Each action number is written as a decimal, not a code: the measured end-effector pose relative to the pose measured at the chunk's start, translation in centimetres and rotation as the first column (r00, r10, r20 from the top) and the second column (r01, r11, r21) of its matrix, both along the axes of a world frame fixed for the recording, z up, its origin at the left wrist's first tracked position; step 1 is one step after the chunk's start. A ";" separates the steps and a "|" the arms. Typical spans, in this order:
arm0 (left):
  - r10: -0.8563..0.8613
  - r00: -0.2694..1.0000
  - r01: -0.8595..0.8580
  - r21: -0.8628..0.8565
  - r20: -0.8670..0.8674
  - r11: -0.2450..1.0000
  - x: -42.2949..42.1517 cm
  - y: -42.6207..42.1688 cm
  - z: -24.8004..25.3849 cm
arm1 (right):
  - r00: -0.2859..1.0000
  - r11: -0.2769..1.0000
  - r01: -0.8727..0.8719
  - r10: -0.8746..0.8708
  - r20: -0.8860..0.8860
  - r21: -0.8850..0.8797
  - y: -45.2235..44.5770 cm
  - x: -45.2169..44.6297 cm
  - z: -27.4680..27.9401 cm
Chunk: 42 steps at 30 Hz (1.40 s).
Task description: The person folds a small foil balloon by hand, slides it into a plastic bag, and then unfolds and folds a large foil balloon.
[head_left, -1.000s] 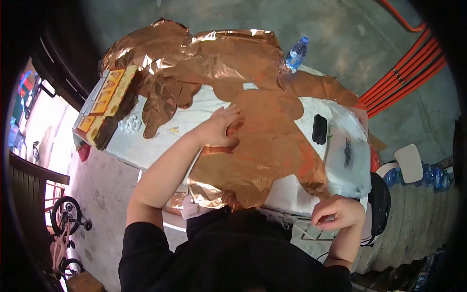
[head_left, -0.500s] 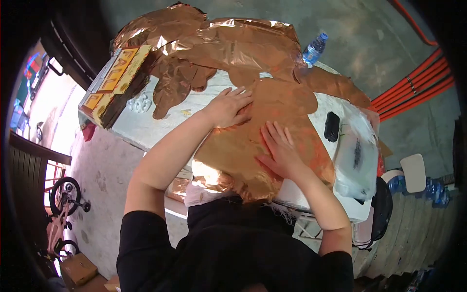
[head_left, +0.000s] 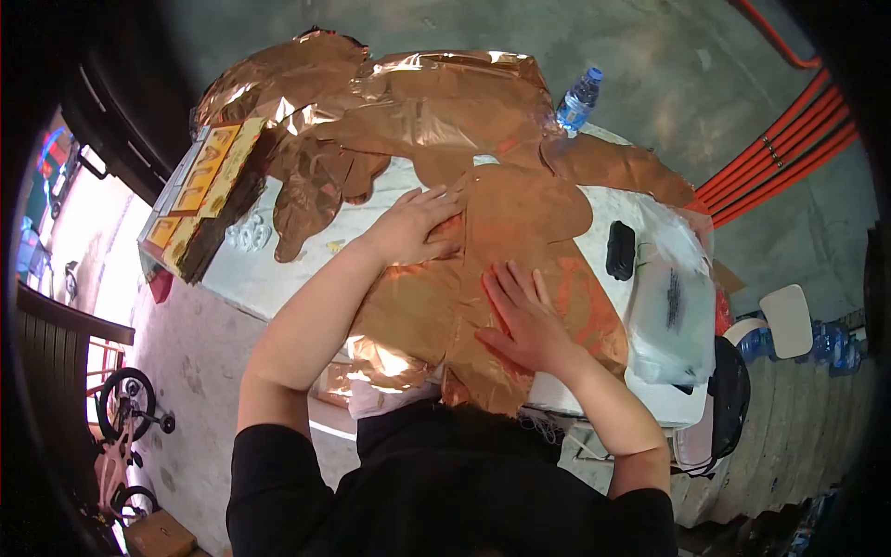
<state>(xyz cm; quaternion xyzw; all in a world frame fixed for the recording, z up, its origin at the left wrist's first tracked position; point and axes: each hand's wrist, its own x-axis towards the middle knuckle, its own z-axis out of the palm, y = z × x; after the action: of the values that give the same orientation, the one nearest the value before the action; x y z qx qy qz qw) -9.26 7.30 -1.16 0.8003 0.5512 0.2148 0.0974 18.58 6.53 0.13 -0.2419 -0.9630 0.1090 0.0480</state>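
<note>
A flat, copper-coloured foil balloon (head_left: 529,209) with rounded lobes lies over the near middle of the white table, its creased front edge hanging toward my body. My left hand (head_left: 422,226) rests palm down at the foil's left edge, fingers stretched toward the centre. Lower and to the right, my right hand (head_left: 524,320) lies flat on the same foil with its fingers spread. Neither hand holds anything. More crumpled copper foil (head_left: 427,116) spreads across the far side of the table and overlaps the piece under my hands.
A yellow-and-brown box (head_left: 209,190) stands at the left edge, beside coiled white ribbon (head_left: 249,233). On the right lie a black case (head_left: 620,250) and clear plastic packs (head_left: 670,320). A water bottle (head_left: 578,104) stands at the back. Red pipes (head_left: 780,148) run beyond the table.
The whole scene sits slightly lower and farther left as the head view shifts. Both hands remain flat on the foil, with little visible movement against it.
</note>
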 end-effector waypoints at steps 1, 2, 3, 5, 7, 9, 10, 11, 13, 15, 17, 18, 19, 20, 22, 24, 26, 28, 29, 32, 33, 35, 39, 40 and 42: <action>0.004 1.000 -0.004 -0.011 0.003 1.000 0.1 -0.1 0.1 | 1.000 1.000 0.006 -0.007 0.010 0.008 -0.1 0.1 -0.1; 0.010 1.000 -0.009 -0.022 0.006 1.000 0.1 -0.1 0.2 | 1.000 1.000 0.010 -0.010 0.008 0.011 -0.1 0.1 -0.1; 0.009 1.000 -0.009 -0.019 0.004 1.000 0.1 0.0 0.2 | 1.000 1.000 0.010 -0.010 0.007 0.005 -0.1 0.1 -0.2; 0.000 1.000 0.000 -0.024 -0.023 1.000 0.0 0.0 0.1 | 1.000 1.000 0.001 -0.001 0.001 -0.001 0.2 0.0 -0.3; 0.009 0.999 -0.010 -0.026 -0.036 1.000 0.0 0.0 0.0 | 1.000 1.000 0.003 -0.004 0.016 0.003 0.5 -0.2 -0.3; 0.010 0.999 -0.011 -0.029 -0.053 1.000 -0.1 0.2 -0.2 | 1.000 1.000 -0.004 0.005 -0.025 0.016 0.9 -0.4 -0.9; 0.008 0.999 -0.009 -0.016 -0.039 1.000 -0.2 0.2 -0.4 | 0.998 1.000 -0.008 0.010 -0.060 0.030 1.1 -0.5 -1.1; 0.005 1.000 -0.005 -0.004 -0.025 1.000 -0.3 0.3 -0.5 | 0.998 1.000 -0.002 0.004 -0.069 0.028 1.3 -0.4 -1.2; 0.018 0.999 -0.017 0.020 -0.038 1.000 -0.2 0.2 -0.3 | 1.000 1.000 -0.016 0.016 -0.004 0.015 1.3 -0.3 -1.1; 0.036 0.998 -0.034 0.040 -0.045 0.999 0.0 0.1 0.0 | 1.000 0.999 -0.012 0.012 0.017 0.046 1.5 -0.3 -1.2; 0.039 0.999 -0.038 0.038 -0.038 0.999 0.1 0.0 0.3 | 0.999 0.998 -0.015 0.012 0.040 0.068 1.5 -0.3 -1.4; 0.040 0.998 -0.039 0.026 -0.038 0.999 0.2 0.0 0.2 | 1.000 0.997 -0.005 0.003 0.017 0.071 1.4 -0.3 -1.4; 0.024 0.998 -0.022 0.044 -0.059 0.999 0.2 0.0 0.1 | 1.000 0.997 0.003 -0.003 -0.006 0.075 1.3 -0.2 -1.4; 0.009 0.997 -0.003 0.064 -0.081 0.998 0.2 0.1 0.1 | 1.000 0.998 -0.001 0.001 -0.006 0.067 1.0 -0.1 -1.4; -0.002 0.996 0.008 0.060 -0.095 0.998 0.5 0.3 0.0 | 1.000 0.998 0.022 -0.022 0.000 0.064 0.8 0.1 -1.2; -0.022 0.994 0.028 0.056 -0.105 0.998 0.5 0.8 0.1 | 0.999 0.998 0.032 -0.033 0.003 0.063 0.8 0.3 -1.1; 0.003 0.994 0.004 0.062 -0.106 0.998 0.4 1.3 0.1 | 0.999 0.997 0.039 -0.040 0.014 0.063 0.9 0.4 -1.0; 0.006 0.996 0.002 0.085 -0.092 0.996 0.4 1.6 0.0 | 0.996 0.997 0.071 -0.072 0.047 0.032 1.0 0.4 -0.8; 0.009 0.997 -0.001 0.107 -0.078 0.994 0.4 1.7 0.0 | 0.996 0.997 0.076 -0.077 0.047 0.032 1.0 0.4 -0.9; -0.009 0.999 0.005 0.080 0.042 0.997 0.0 1.6 0.1 | 0.996 0.996 0.083 -0.084 0.040 0.023 1.1 0.4 -0.8; -0.014 0.999 0.011 0.080 0.040 0.997 -0.2 1.5 0.1 | 0.996 0.997 0.077 -0.078 0.041 0.011 1.1 0.5 -0.7; -0.036 0.982 0.034 0.014 0.185 0.999 -0.3 1.3 -0.2 | 0.996 0.997 0.078 -0.078 0.042 -0.002 1.2 0.5 -0.8; -0.058 0.998 0.057 0.067 0.016 0.996 0.1 0.8 -0.5 | 0.997 0.998 0.068 -0.068 0.028 -0.001 1.2 0.4 -0.9; -0.071 0.996 0.069 0.055 0.044 0.996 -0.2 1.1 -0.5 | 0.997 0.997 0.071 -0.071 0.037 -0.007 1.2 0.3 -0.7; -0.086 0.994 0.083 0.048 0.069 0.995 -0.4 1.1 -0.5 | 0.996 0.997 0.074 -0.074 0.039 0.009 1.1 0.2 -0.9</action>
<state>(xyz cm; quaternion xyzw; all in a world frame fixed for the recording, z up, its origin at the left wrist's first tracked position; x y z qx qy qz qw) -9.63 8.39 -1.70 0.8168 0.5079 0.2513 0.1080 18.82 7.67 -0.78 -0.2791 -0.9545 0.0988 0.0339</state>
